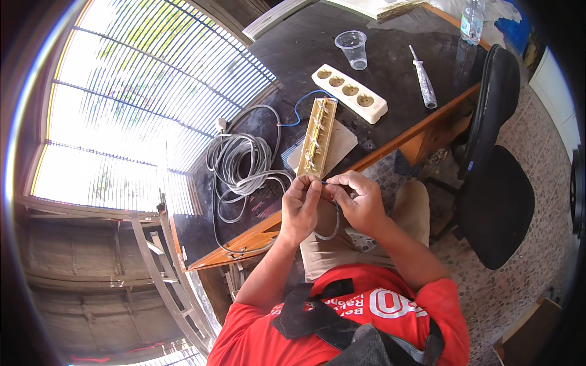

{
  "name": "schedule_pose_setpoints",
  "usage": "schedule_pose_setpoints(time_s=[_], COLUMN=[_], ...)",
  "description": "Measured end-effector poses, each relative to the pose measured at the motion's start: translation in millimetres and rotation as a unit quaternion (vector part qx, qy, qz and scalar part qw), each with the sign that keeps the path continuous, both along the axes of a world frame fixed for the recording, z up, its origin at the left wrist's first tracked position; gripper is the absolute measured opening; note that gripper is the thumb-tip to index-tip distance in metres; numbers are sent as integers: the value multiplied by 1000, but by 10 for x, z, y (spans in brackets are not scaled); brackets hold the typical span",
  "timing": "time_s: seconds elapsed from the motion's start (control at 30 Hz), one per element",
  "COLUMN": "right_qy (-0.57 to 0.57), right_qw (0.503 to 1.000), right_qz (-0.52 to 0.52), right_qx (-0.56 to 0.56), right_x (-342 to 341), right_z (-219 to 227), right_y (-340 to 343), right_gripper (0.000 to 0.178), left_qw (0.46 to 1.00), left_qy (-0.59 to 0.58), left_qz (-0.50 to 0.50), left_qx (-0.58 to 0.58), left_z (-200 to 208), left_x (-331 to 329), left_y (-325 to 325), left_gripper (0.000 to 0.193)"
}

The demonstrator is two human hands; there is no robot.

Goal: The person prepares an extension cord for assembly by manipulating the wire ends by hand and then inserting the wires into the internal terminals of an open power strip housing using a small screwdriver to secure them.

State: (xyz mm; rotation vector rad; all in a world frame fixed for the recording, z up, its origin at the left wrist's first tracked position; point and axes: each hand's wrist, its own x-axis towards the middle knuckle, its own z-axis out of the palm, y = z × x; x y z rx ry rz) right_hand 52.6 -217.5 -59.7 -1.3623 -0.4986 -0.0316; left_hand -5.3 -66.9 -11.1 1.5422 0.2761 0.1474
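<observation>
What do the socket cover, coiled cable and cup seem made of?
Socket cover: likely moulded plastic, off-white and smooth, with rounded corners.
Coiled cable: probably flexible plastic or rubber jacket, grey, lying in soft loops.
Cup: apparently thin clear plastic; the tabletop shows through.

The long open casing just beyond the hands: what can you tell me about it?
The casing is a narrow, shallow, cream-to-tan trough that looks like plastic. Its open side faces up, showing brass-coloured metal parts, pale bits and a yellowish strand running lengthwise. It lies at a slant over a flat pale piece on the dark table. Its near end is at the left hand's fingertips; whether they touch is unclear.
</observation>
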Motion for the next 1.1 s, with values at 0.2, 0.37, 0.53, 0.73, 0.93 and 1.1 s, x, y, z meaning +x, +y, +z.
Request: schedule_pose_setpoints(time_s=[0.2, 0.37, 0.53, 0.73, 0.93, 1.1], right_qy=[75, -64, -81, -93, -104, -104], right_qw=[996, 988, 979, 976, 979, 980], right_qz=[35, -93, -115, -106, -97, -109], right_qx=[10, -105, -145, -168, -149, -126], right_x=[166, 466, 538, 561, 504, 517], right_z=[59, 122, 181, 180, 216, 264], right_y=[-5, 42, 99, 114, 195, 207], right_gripper=[11, 11, 7, 9, 8, 7], left_qw=[986, 908, 848, 861, 898, 904], left_qy=[-60, -148, -45, -19, 2, 10], left_qz=[9, 83, 44, -7, -14, -24], left_qx=[154, 383, 526, 509, 441, 426], left_z=[-41, 16, 142, 283, 295, 309], left_x=[137, 224, 307, 410, 412, 401], left_y=[117, 122, 111, 92, 318, 355], left_gripper=[24, 39, 92, 108, 98, 98])
